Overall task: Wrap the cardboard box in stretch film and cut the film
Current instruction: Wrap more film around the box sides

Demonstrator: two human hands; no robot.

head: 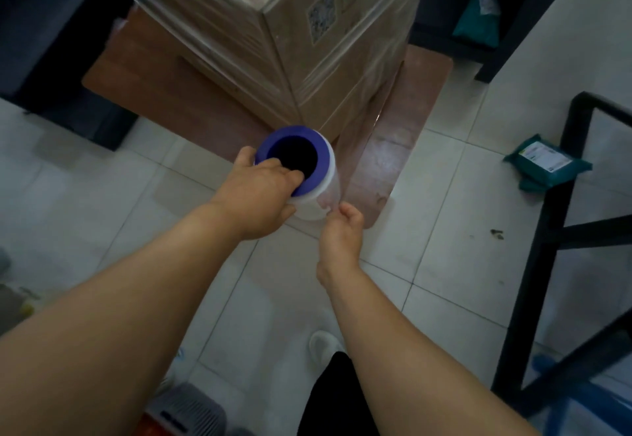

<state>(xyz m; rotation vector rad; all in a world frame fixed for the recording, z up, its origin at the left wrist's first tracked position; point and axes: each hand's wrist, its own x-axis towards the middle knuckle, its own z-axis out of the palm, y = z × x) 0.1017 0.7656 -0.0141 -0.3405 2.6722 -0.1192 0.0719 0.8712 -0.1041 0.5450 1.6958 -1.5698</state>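
Both hands curl: left hand [260, 192] grips film roll [307, 175], right hand [343, 227] pinches film [362, 162].

White tiled floor [444, 298], black metal frame [533, 281]

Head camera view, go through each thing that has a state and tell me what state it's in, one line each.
Cardboard box: upright on a brown board, sides wrapped in film.
Stretch film roll: upright, film sheet uncut, running to the box.
Left hand: grips the roll's purple core, fingers inside.
Right hand: pinches the film at the roll.
Green parcel: lying on the floor.
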